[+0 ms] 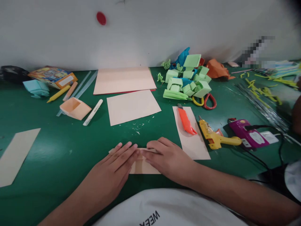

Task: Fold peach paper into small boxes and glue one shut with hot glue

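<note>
A peach sheet of paper (pixel 145 166) lies in front of me with a crease or folded strip along its far side. My left hand (pixel 115 166) rests on its left part, fingers stretched out flat. On the right end is my right hand (pixel 168 160), with fingers curled and thumb pressed at the far edge of the paper. Both hands meet near the middle of that edge and hide much of it. Just right of my right hand, an orange box cutter (pixel 185 121) lies on a peach paper strip (pixel 197 147).
Beyond my hands lie a loose peach sheet (pixel 133 107), a paper stack (pixel 124 80), a white pen (pixel 92 112) and a folded peach paper box (pixel 75 108). Green paper boxes (pixel 188 81) cluster at the back. A yellow glue gun (pixel 217 135) and purple power strip (pixel 250 133) with cables stand right.
</note>
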`<state>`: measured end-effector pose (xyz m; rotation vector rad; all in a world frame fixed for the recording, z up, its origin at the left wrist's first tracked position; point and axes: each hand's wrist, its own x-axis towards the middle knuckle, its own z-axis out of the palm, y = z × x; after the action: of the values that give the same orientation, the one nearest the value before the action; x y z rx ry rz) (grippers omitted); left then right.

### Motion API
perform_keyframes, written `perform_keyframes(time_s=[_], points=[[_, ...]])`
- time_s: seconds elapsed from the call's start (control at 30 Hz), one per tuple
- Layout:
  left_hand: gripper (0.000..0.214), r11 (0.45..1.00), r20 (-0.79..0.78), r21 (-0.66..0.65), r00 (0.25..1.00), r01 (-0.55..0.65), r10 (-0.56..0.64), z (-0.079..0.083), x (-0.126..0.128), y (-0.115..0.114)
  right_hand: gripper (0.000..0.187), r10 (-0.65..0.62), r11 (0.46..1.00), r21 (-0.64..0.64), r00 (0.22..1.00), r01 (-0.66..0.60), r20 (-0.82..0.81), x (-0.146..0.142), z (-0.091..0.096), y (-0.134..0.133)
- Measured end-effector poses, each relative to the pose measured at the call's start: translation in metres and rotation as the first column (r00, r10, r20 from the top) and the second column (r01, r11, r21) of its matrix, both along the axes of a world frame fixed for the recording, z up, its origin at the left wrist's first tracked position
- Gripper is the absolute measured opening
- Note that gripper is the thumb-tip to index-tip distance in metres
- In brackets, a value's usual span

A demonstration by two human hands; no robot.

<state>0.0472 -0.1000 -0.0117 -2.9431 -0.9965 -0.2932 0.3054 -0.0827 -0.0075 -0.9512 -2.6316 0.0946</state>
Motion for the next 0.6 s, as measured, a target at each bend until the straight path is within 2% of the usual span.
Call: perform_keyframes(time_s=[0.17, 0.37, 0.6], points=[[0.063, 0.999, -0.046, 0.041, 0.999, 0.019, -0.017, -0.004, 0.000, 0.000, 0.028, -0.011, 0.999, -0.044, 1.000, 0.011, 0.005, -0.003, 0.001, -0.002], [0.069, 1.000, -0.004, -0.013, 1.000, 0.011, -0.011, -0.007, 0.000, -0.001, 0.031, -0.022, 0.991, -0.128, 0.997, 0.032, 0.077, -0.007, 0.006, -0.010], [0.068, 1.000, 0.019, 0.005, 1.000, 0.001, -0.002, -0.007, 0.002, -0.001, 0.050, -0.045, 0.988, -0.140, 0.987, 0.067, 0.152, -0.009, 0.011, -0.021]])
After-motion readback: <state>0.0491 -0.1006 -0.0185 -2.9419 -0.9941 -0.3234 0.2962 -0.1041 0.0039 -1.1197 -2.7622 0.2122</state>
